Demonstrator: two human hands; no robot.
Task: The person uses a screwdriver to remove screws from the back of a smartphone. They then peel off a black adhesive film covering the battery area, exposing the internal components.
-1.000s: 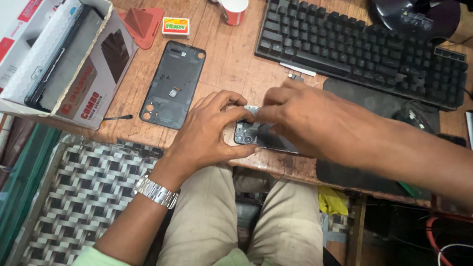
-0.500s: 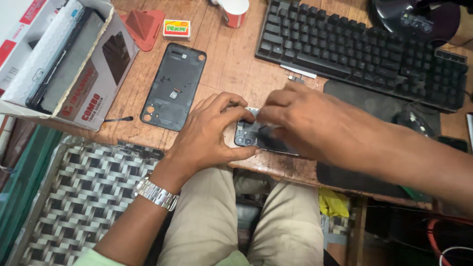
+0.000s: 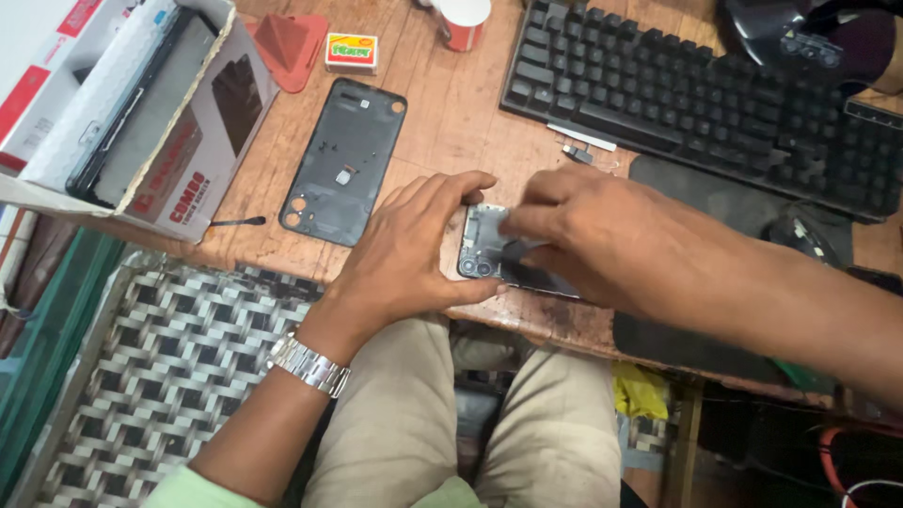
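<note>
A dark phone body [image 3: 489, 246] with its back off lies near the front edge of the wooden desk [image 3: 442, 141]. My left hand [image 3: 414, 249] cups its left end, thumb under the near edge and fingers over the far edge. My right hand [image 3: 583, 235] lies across the phone's right part, fingertips pressing on its inner face; most of the phone is hidden beneath it. The removed grey back cover [image 3: 343, 160] lies inside-up to the left of my hands. A metal watch [image 3: 308, 365] is on my left wrist.
A black keyboard [image 3: 696, 103] fills the back right, with a dark mat [image 3: 715, 198] and a mouse [image 3: 800, 235] beside it. An open cardboard box [image 3: 141, 122] sits at the left. A red triangular pick [image 3: 287, 42], small yellow box [image 3: 351, 52], red-white cup [image 3: 464, 21], thin black tool [image 3: 235, 223].
My right hand has slid a little along the phone and its fingers flattened on it. My left hand keeps its hold on the phone's left end.
</note>
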